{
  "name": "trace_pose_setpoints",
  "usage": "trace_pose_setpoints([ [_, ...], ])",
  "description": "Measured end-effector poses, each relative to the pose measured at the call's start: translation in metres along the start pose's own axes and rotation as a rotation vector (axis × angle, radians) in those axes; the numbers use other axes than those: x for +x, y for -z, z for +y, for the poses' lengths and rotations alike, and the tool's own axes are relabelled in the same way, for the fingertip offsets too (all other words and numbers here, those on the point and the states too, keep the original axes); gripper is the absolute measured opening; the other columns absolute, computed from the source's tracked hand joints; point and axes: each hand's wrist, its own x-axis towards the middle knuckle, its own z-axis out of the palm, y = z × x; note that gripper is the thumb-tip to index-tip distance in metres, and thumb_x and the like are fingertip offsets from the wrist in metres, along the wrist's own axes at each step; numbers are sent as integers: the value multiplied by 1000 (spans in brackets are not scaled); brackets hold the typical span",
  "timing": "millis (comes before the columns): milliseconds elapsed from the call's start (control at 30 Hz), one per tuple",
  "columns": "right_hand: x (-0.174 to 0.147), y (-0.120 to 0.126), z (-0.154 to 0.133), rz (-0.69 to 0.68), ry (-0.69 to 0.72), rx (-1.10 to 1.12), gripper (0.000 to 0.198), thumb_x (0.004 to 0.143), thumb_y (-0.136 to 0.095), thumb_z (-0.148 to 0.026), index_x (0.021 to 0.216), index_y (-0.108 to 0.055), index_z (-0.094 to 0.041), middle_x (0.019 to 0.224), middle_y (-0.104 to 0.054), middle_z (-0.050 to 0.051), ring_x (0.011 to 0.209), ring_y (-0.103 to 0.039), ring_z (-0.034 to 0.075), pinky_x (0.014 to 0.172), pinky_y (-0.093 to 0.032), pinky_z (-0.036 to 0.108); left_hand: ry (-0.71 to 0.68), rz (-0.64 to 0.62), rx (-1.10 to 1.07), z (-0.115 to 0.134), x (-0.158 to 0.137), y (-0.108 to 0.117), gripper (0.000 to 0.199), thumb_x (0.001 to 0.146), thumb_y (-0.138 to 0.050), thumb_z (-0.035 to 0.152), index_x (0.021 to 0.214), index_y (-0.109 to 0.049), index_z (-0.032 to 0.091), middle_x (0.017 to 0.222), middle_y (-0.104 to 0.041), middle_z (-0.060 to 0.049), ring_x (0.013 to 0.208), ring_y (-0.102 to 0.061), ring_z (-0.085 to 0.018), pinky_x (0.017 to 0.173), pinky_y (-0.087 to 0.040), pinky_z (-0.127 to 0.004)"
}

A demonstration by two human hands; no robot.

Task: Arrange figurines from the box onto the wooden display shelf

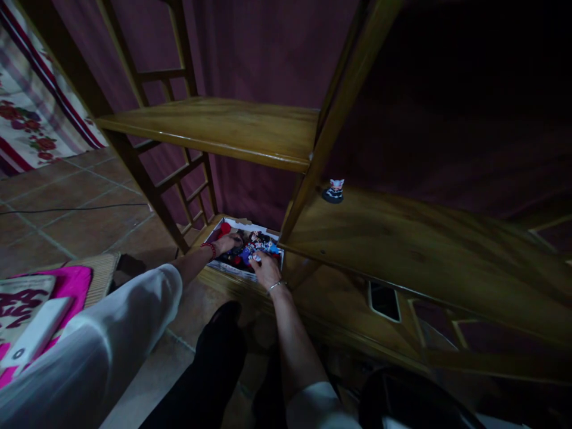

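Note:
A shallow white cardboard box [232, 271] sits on the bottom shelf, full of small colourful figurines [263, 238]. Both of my hands are inside it. My left hand [227, 242], with a red bead bracelet at the wrist, reaches in at the left; its fingers curl down among dark pieces, and what they grip is hard to make out. Close to its knuckles lies a round red piece [225, 227]. At the box's front right, my right hand [268, 271], wearing a thin bangle, is closed on a small whitish figurine [255, 258].
A wooden shelf board [214, 128] spans above the box. On the right-hand shelf [402, 238] stands a small figurine on a dark round base [333, 192]. Lower down is a dark, pale-edged rectangle [384, 301]. A pink cloth [80, 286] lies on a woven seat at left.

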Motion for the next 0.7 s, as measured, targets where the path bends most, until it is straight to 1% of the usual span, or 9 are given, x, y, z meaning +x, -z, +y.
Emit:
trace_pose_setpoints([
  [133, 0, 0, 0, 15, -20, 16, 23, 80, -52, -27, 98, -62, -17, 93, -67, 7, 83, -60, 15, 76, -41, 23, -5, -11, -86, 4, -16, 8, 27, 75, -44, 19, 96, -59, 13, 93, -64, -5, 89, -57, -15, 79, -45, -26],
  [200, -2, 2, -1, 14, -27, 11, 22, 80, -52, -27, 97, -62, -17, 91, -67, 7, 82, -60, 16, 75, -42, 22, -7, -26, -104, 5, -23, 12, 28, 77, -42, 21, 100, -57, 12, 96, -63, -7, 89, -57, -16, 75, -47, -26],
  [267, -3, 4, -2, 11, -30, 0, 21, 80, -52, -26, 96, -62, -17, 89, -67, 7, 81, -60, 16, 73, -42, 22, -2, -51, -92, 4, -29, 16, 28, 78, -42, 23, 99, -56, 12, 97, -62, -8, 86, -58, -15, 70, -47, -25],
  [333, -4, 6, -4, 9, -30, -7, 21, 80, -52, -26, 95, -63, -17, 88, -68, 6, 80, -60, 16, 71, -42, 22, 8, -69, -45, 2, -32, 18, 26, 77, -43, 25, 94, -57, 11, 92, -62, -8, 80, -58, -15, 67, -47, -25],
  [400, -5, 7, -5, 14, -29, -7, 21, 80, -52, -27, 94, -63, -17, 88, -68, 6, 80, -61, 16, 71, -42, 22, 18, -94, 32, 1, -35, 21, 21, 74, -47, 26, 85, -59, 12, 82, -62, -7, 75, -57, -15, 66, -46, -24],
  [467, -5, 7, -5, 22, -24, -6, 21, 80, -52, -27, 94, -63, -17, 88, -68, 7, 80, -60, 16, 71, -42, 22, 21, -143, 126, -1, -37, 22, 14, 69, -52, 24, 75, -60, 14, 71, -61, -3, 71, -56, -15, 64, -44, -23],
  [533, -5, 7, -5, 24, -13, -5, 21, 80, -52, -27, 94, -63, -16, 87, -68, 7, 80, -61, 17, 71, -42, 23, 19, -195, 219, 0, -40, 22, 8, 64, -55, 22, 66, -60, 16, 66, -59, -1, 70, -55, -15, 63, -42, -22],
  [600, -5, 6, -5, 24, -8, -7, 22, 80, -52, -27, 94, -63, -16, 87, -68, 8, 81, -61, 17, 71, -42, 23, 11, -227, 295, 1, -41, 21, 6, 62, -55, 20, 64, -60, 16, 67, -59, 0, 71, -54, -15, 62, -40, -22],
  [700, -6, 6, -5, 26, -5, -11, 22, 80, -52, -27, 95, -63, -16, 88, -68, 8, 81, -61, 18, 72, -42, 23, -14, -254, 362, 2, -41, 18, 11, 64, -53, 19, 69, -62, 16, 73, -61, -1, 72, -55, -15, 60, -39, -21],
])
